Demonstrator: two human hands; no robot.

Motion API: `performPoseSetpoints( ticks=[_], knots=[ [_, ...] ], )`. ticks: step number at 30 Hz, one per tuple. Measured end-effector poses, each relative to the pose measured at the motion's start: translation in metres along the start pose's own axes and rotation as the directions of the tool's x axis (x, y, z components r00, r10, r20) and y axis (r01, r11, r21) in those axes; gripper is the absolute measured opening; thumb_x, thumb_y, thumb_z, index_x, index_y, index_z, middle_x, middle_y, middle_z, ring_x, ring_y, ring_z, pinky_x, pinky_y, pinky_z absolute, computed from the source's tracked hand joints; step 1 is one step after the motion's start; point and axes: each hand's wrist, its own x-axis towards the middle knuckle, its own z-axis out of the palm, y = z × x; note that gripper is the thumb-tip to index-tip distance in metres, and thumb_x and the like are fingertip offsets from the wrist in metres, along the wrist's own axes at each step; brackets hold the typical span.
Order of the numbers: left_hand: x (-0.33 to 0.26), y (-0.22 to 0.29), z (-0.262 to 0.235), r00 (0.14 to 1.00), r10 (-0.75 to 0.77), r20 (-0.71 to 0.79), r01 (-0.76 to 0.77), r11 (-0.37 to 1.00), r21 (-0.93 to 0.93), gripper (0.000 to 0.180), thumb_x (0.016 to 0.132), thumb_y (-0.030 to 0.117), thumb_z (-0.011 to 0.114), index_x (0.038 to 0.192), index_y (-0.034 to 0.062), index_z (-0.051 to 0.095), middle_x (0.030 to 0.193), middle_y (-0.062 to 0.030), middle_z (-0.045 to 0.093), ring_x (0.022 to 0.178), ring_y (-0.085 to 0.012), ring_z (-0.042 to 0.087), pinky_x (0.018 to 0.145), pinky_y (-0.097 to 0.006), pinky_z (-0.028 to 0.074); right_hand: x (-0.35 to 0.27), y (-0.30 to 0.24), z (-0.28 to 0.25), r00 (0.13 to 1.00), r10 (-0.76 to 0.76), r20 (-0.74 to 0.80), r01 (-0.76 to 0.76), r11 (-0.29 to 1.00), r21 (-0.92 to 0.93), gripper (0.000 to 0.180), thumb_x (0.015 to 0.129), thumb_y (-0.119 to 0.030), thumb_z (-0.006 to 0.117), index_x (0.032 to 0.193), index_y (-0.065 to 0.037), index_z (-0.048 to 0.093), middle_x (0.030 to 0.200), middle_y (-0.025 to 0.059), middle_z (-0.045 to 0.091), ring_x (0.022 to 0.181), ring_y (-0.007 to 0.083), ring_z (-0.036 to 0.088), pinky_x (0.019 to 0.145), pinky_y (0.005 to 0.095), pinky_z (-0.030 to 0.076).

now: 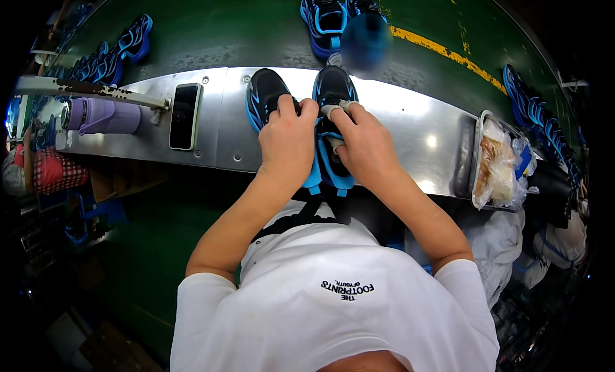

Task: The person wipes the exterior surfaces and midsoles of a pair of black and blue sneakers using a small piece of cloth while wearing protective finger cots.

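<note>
Two black sneakers with bright blue trim lie side by side on a metal ledge in front of me, toes pointing away. My left hand (289, 138) is curled over the lace area of the left sneaker (267, 87), hiding most of its upper. Light-coloured cloth covers wrap some fingertips of my right hand (366, 141). Those fingers are bent and closed at the laces and opening of the right sneaker (334, 83). Blue heel loops on both shoes hang toward me past the ledge's near edge. What exactly my fingertips pinch is hidden.
Beyond the metal ledge (410, 125) runs a green surface (224, 32) with another sneaker pair (323, 23), partly behind a dark blur. More sneakers line both sides. On the ledge are a phone (185, 115), a purple bottle (112, 115) and a tray (477, 160) of bagged items.
</note>
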Motion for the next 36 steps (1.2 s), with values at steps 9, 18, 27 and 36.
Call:
performPoseSetpoints(
  ticks=[9,18,27,36],
  knots=[
    [-0.032,-0.032,-0.002,0.987,0.154,-0.044,-0.159,0.973,-0.168,0.051,0.068,-0.008,0.062,0.116,0.0104,0.063,0.119,-0.0177,0.057,0.1,-0.0368,0.059,0.085,-0.043,0.05,-0.006,0.018,0.003,0.991,-0.094,-0.095,0.097,0.995,0.034,0.052,0.067,0.002,0.071,0.117,-0.007,0.061,0.104,0.0131,0.06,0.094,0.0336,0.062,0.076,0.0411,0.054],
    [-0.028,-0.04,0.002,0.969,0.233,-0.078,-0.244,0.95,-0.196,0.039,0.072,-0.008,0.057,0.105,0.0114,0.067,0.122,-0.0092,0.06,0.098,-0.0325,0.058,0.081,-0.04,0.051,-0.002,0.031,-0.002,0.999,-0.039,-0.032,0.043,0.988,0.148,0.052,0.066,0.005,0.069,0.115,-0.011,0.064,0.106,0.0084,0.065,0.091,0.0298,0.064,0.076,0.0386,0.054],
    [-0.025,-0.036,0.007,0.946,0.303,-0.12,-0.319,0.935,-0.153,0.028,0.072,-0.004,0.059,0.094,0.0096,0.069,0.121,-0.0051,0.062,0.082,-0.0277,0.054,0.073,-0.036,0.049,-0.016,0.023,0.005,0.986,-0.101,-0.13,0.101,0.995,-0.011,0.055,0.07,0.004,0.066,0.122,-0.01,0.061,0.115,0.009,0.064,0.095,0.0287,0.064,0.076,0.0365,0.055],
    [-0.035,-0.031,0.006,0.937,0.336,-0.096,-0.343,0.938,-0.06,0.047,0.07,-0.005,0.06,0.116,0.0062,0.063,0.133,-0.008,0.055,0.085,-0.0275,0.053,0.076,-0.037,0.048,-0.019,0.009,0.016,0.96,-0.221,-0.174,0.175,0.954,-0.245,0.044,0.078,-0.004,0.061,0.122,-0.003,0.06,0.115,0.0148,0.06,0.097,0.0291,0.062,0.076,0.0341,0.055]
  ],
)
